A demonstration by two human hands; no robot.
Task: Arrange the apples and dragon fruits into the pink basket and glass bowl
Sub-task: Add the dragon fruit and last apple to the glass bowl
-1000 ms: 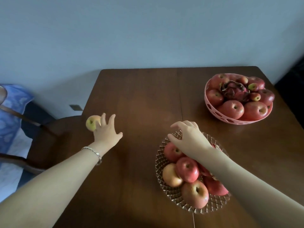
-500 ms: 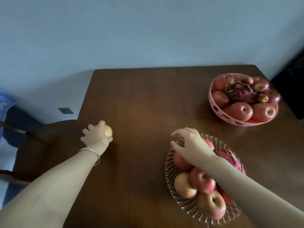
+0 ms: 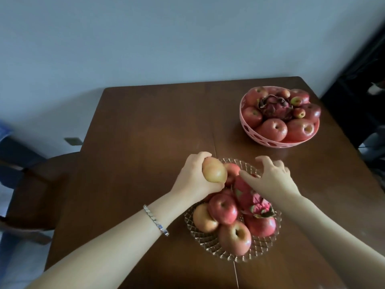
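The left hand (image 3: 194,180) fingers grasp a yellowish apple (image 3: 214,170) above the glass bowl's (image 3: 210,243) far-left rim; right hand (image 3: 270,176) fingers are spread, empty. Lower it gently into a gap beside the dragon fruit (image 3: 248,195).

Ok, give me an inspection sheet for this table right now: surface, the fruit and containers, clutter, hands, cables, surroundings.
Surface: dark wooden table, a seam running down its middle.
Job's things: glass bowl near the person, holding red apples and a dragon fruit; pink basket at the far right, heaped with apples around a darker dragon fruit.
Clutter: nothing seen.
Grippers: left hand holds a yellowish apple over the bowl's far rim; right hand open, fingers spread above the bowl, holding nothing.
Cables: nothing seen.
Surroundings: pale wall behind; wooden chair to the left; dark furniture at the right edge, too dim to identify.
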